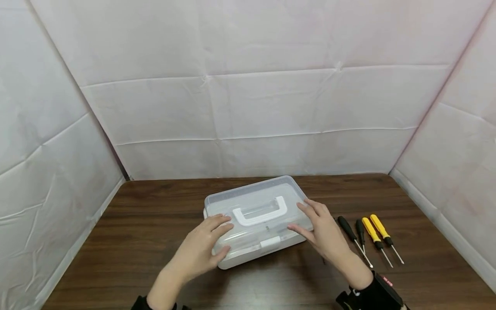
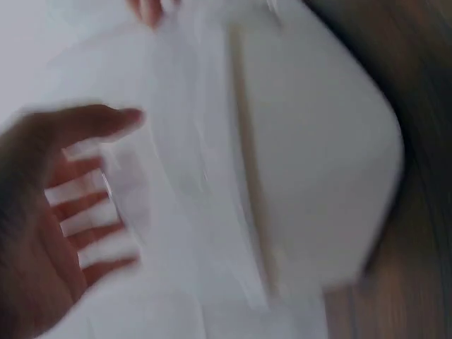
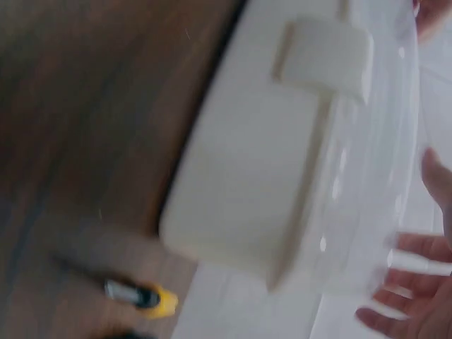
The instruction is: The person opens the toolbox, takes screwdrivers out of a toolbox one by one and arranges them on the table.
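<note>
A clear-lidded white plastic box (image 1: 248, 196) sits at an angle on the wooden table, its lid down. On top is a white carry handle (image 1: 263, 218); a white latch (image 1: 270, 242) is at the front edge. My left hand (image 1: 203, 243) is at the box's front left corner, fingers spread over the lid and thumb apart. Over the right end, my right hand (image 1: 325, 232) has its fingers spread along the lid's edge. Neither hand grips anything. Both wrist views are blurred; the right one shows the latch (image 3: 328, 56) and box front closely.
Right of the box lie two black-handled screwdrivers (image 1: 346, 228) and two yellow-handled screwdrivers (image 1: 371, 230), tips toward me. White cloth walls (image 1: 263, 107) enclose the table (image 1: 155, 224) at the back and both sides.
</note>
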Available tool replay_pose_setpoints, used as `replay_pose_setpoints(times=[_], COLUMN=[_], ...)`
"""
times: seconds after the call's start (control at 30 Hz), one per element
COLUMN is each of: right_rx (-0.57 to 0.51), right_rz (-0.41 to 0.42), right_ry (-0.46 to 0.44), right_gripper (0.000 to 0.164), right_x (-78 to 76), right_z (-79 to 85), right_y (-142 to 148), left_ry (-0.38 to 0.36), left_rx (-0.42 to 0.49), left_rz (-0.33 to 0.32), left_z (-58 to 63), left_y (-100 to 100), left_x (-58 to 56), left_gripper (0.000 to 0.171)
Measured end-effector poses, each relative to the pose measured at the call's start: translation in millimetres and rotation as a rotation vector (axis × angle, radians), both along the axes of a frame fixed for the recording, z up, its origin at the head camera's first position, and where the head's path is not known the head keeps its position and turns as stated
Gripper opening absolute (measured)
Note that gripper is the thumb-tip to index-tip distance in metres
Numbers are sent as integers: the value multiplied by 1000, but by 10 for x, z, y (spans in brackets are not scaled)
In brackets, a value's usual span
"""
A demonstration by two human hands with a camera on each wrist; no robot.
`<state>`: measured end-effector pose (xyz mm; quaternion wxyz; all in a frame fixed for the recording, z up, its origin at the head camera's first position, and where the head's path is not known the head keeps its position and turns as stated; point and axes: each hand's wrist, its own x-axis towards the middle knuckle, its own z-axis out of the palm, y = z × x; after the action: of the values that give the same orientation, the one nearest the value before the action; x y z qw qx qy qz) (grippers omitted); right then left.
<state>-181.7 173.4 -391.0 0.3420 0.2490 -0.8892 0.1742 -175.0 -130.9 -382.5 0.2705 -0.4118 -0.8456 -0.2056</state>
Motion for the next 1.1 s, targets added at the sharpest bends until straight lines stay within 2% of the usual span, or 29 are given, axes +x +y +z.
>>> replay_pose_setpoints(times=[0.07,0.17,0.3,0.4,0.57,0.83,1.1], right_rx=[20,41,27,16,4,48,49], right_rz=[61,109,84,54,12,-106,-132], right_ry=[3,8,8,39,96,141,126], right_gripper=[60,62,60,56,54,51,46], right_x=[-23,-48,-41,-21,71,245,219], right_z=[37,31,-33,-65,-82,-91,-41], right_y=[72,148,161,135,60,-148,-179], left_ry=[45,112,166,206,223,141,143], left_rx=[-1,35,44,45,74,162,186], left_rz=[103,231,370,417,387,311,309], left_z=[-10,-75,-153,-188,-202,-203,-208], left_y=[134,331,467,484,433,294,322], left_x=[98,236,334,333,275,159,68], left_gripper=[48,49,48,47,44,45,44])
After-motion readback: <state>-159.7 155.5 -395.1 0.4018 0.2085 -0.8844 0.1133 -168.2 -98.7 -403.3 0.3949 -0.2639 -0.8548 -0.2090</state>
